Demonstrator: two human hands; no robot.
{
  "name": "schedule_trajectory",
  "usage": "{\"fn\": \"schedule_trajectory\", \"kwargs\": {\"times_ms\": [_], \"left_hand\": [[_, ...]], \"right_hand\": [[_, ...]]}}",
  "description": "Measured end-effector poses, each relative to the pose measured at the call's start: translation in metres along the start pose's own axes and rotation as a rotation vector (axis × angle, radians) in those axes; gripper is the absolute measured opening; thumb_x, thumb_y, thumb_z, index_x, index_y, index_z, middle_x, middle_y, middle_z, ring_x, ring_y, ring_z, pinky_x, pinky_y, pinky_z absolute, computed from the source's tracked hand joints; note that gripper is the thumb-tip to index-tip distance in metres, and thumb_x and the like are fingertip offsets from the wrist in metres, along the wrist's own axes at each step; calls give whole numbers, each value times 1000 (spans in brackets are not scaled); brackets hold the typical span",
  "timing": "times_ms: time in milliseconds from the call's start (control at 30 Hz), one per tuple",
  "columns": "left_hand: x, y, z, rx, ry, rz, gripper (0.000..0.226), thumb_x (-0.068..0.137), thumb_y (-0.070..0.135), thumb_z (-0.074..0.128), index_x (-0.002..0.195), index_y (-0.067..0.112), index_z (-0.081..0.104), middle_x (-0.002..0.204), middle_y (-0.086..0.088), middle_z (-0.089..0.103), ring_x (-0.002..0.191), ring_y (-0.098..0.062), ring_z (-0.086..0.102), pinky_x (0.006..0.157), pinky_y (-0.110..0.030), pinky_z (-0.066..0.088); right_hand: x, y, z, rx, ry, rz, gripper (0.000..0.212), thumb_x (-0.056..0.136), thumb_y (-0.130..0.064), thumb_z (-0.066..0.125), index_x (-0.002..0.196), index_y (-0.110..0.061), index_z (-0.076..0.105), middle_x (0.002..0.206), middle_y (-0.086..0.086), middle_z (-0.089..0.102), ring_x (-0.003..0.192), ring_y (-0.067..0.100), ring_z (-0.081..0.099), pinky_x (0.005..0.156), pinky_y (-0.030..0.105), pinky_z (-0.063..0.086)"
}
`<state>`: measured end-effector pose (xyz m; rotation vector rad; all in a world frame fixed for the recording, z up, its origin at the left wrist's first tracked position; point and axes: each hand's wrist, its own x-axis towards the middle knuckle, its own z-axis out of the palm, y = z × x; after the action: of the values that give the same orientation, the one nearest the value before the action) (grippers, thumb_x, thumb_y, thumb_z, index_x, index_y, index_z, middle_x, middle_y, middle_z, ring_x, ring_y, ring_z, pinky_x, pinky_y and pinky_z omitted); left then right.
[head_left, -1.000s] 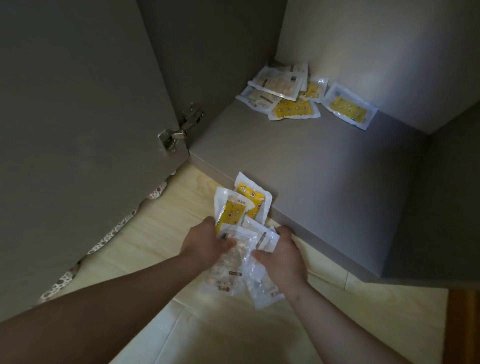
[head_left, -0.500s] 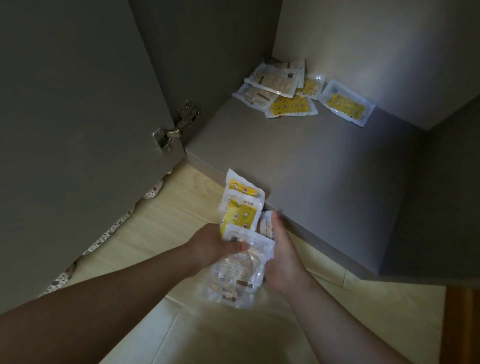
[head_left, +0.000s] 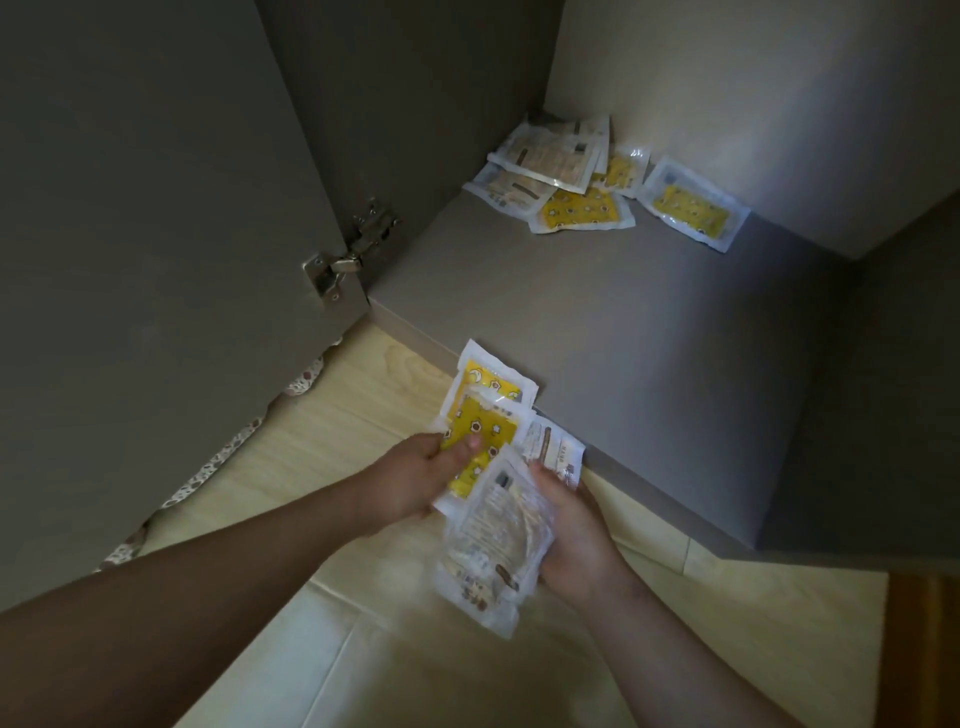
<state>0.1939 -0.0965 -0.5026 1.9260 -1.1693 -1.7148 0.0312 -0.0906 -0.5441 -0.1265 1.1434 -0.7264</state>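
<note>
packets (head_left: 485, 447), print blurred, right hand (head_left: 576, 535) half hidden

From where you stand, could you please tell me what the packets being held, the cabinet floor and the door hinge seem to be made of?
Packets: thin plastic film with a glossy finish. It crinkles and catches the light, and some panels look see-through.
Cabinet floor: probably laminated board, matte grey, with a paler strip along the front edge.
Hinge: metal, with a shiny silver finish.
</note>
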Motion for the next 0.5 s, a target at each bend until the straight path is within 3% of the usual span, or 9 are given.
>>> {"fn": "schedule_trajectory", "kwargs": {"times_ms": [100, 167, 233, 300, 400, 467, 500], "left_hand": [[-1, -5, 0, 58, -176, -19, 28, 90, 41, 55, 88, 13, 57, 65, 0, 45, 51, -9, 40, 43, -17, 32], [-5, -3, 2, 188, -241, 28, 27, 85, 40, 56, 98, 16, 58, 70, 3, 50, 56, -8, 43, 45, -15, 34], [-3, -3, 3, 352, -233, 158, 24, 94, 38, 54, 113, 24, 59, 89, 10, 58, 75, -5, 54, 57, -7, 40], [-1, -3, 2, 407, -189, 239, 15, 92, 38, 56, 101, 26, 59, 91, 15, 59, 82, 0, 55, 64, -2, 37], [1, -3, 2, 206, -51, 169, 24, 90, 39, 58, 73, 25, 51, 66, 12, 50, 59, -1, 47, 54, -13, 37], [7, -3, 2, 50, 119, 142, 20, 92, 36, 55, 84, 18, 56, 73, 4, 57, 65, -10, 53, 62, -25, 45], [12, -5, -1, 102, 247, 144, 17, 93, 33, 54, 95, 17, 56, 84, -1, 60, 75, -15, 58, 70, -29, 49]], "right_hand": [[-5, -3, 3, 8, -129, 61, 52, 79, -35, 63, 123, -7, 61, 117, 21, 65, 101, 33, 67, 79, 43, 56], [-10, -3, 6, -84, -148, 39, 54, 73, -29, 69, 121, -4, 61, 110, 22, 68, 93, 33, 69, 73, 42, 57], [-11, -1, 6, -163, -86, -24, 49, 69, -17, 74, 115, -2, 63, 98, 20, 71, 82, 31, 70, 73, 42, 58], [-13, 0, 6, -162, -28, -87, 32, 77, -7, 71, 109, -4, 66, 93, 18, 72, 76, 28, 70, 72, 43, 58], [-13, -3, 8, -123, 54, -142, 22, 83, -6, 67, 105, -6, 67, 90, 16, 73, 75, 27, 72, 67, 40, 59], [-11, -1, 6, -165, 134, -189, 23, 83, -8, 69, 106, -8, 67, 92, 14, 74, 80, 29, 72, 73, 43, 58], [-10, 0, 4, -194, 160, -219, 25, 83, -9, 69, 108, -9, 67, 93, 13, 74, 85, 30, 71, 79, 46, 57]]}}
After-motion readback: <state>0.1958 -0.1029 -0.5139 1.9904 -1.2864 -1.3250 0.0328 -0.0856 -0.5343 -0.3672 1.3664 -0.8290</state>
